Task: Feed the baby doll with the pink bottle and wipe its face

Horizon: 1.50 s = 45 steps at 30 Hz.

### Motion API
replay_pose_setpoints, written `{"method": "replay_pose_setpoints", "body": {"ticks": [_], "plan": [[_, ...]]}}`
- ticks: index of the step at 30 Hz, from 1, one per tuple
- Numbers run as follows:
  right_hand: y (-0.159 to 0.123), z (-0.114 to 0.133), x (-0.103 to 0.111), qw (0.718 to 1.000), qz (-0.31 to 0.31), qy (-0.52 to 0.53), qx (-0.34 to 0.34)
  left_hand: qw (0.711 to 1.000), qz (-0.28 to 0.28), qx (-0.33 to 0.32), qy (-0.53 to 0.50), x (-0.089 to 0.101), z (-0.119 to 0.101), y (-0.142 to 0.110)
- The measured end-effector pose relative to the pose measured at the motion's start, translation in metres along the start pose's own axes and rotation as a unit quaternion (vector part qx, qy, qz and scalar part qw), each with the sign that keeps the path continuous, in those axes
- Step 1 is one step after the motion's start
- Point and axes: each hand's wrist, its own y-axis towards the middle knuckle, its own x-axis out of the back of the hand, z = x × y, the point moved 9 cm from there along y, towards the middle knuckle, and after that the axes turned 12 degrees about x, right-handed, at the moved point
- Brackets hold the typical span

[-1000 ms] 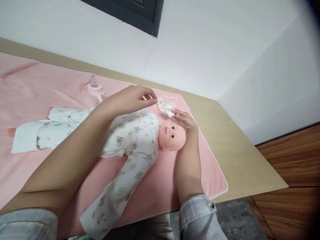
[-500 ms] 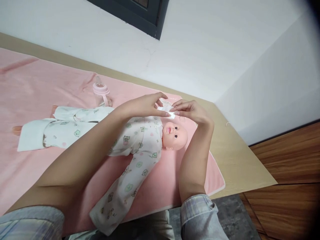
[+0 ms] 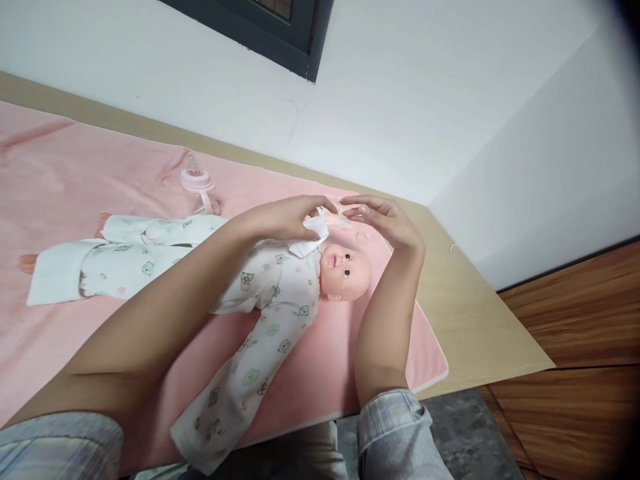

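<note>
A baby doll (image 3: 345, 273) lies on its back in white printed clothes, head to the right, its face looking up. My left hand (image 3: 295, 217) is over the doll's upper chest, thumb and fingers closed on a thin white tissue (image 3: 314, 235) that hangs down near the doll's neck. Facing it, my right hand (image 3: 393, 220) hovers above and beyond the doll's head, fingers stretched and apart, with nothing held. Between the fingertips of both hands a pale, partly see-through piece shows; whether it belongs to the tissue I cannot tell.
A pink-capped baby bottle (image 3: 197, 183) stands beyond the doll's legs. The doll lies on a pink blanket (image 3: 310, 373) spread over a wooden table (image 3: 465, 320). A small clear round thing (image 3: 362, 237) is beside the doll's head. A white wall (image 3: 400, 100) rises behind.
My right hand has let go of the white tissue and its fingers have spread. The tissue now hangs lower and more to the left, in my left hand.
</note>
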Motion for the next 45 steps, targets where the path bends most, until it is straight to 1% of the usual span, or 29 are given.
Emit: {"method": "replay_pose_setpoints", "body": {"ticks": [2, 4, 6, 8, 10, 12, 15, 18, 22, 25, 30, 35, 41, 45], "plan": [[-0.003, -0.033, 0.010, 0.998, -0.020, 0.054, -0.031, 1.000, 0.015, -0.015, 0.008, -0.005, -0.003, 0.001], [-0.007, -0.070, 0.013, 0.991, -0.037, 0.111, -0.062, 0.999, 0.034, -0.029, 0.018, -0.011, -0.006, 0.002], [-0.013, -0.106, 0.011, 0.980, -0.059, 0.162, -0.101, 0.998, 0.055, -0.023, 0.030, -0.016, -0.007, 0.002], [-0.022, -0.137, 0.004, 0.964, -0.090, 0.206, -0.141, 0.997, 0.068, 0.003, 0.040, -0.020, -0.005, 0.002], [-0.031, -0.159, -0.004, 0.947, -0.124, 0.233, -0.182, 0.996, 0.067, 0.027, 0.047, -0.022, -0.001, 0.002], [-0.038, -0.171, -0.009, 0.937, -0.150, 0.239, -0.208, 0.997, 0.055, 0.031, 0.050, -0.024, 0.001, 0.004], [-0.038, -0.173, -0.007, 0.937, -0.179, 0.230, -0.194, 0.999, 0.014, 0.026, 0.041, -0.023, 0.003, 0.008], [-0.035, -0.175, -0.005, 0.936, -0.181, 0.235, -0.191, 0.999, -0.021, 0.017, 0.026, -0.020, 0.001, 0.010], [-0.034, -0.184, -0.005, 0.928, -0.191, 0.250, -0.199, 1.000, -0.007, -0.007, 0.018, -0.023, -0.009, 0.008], [-0.034, -0.186, -0.006, 0.928, -0.194, 0.250, -0.195, 1.000, -0.001, -0.011, 0.015, -0.025, -0.011, 0.008], [-0.034, -0.183, -0.006, 0.932, -0.198, 0.236, -0.190, 0.999, 0.005, -0.001, 0.034, -0.029, -0.009, 0.010], [-0.035, -0.180, -0.006, 0.929, -0.211, 0.235, -0.194, 0.999, 0.006, 0.005, 0.038, -0.026, -0.009, 0.007], [-0.035, -0.179, -0.006, 0.922, -0.227, 0.242, -0.200, 0.998, 0.055, 0.025, 0.034, -0.031, -0.002, 0.004], [-0.033, -0.181, -0.006, 0.924, -0.219, 0.236, -0.206, 0.998, 0.052, 0.019, 0.031, -0.028, -0.005, 0.003]]}}
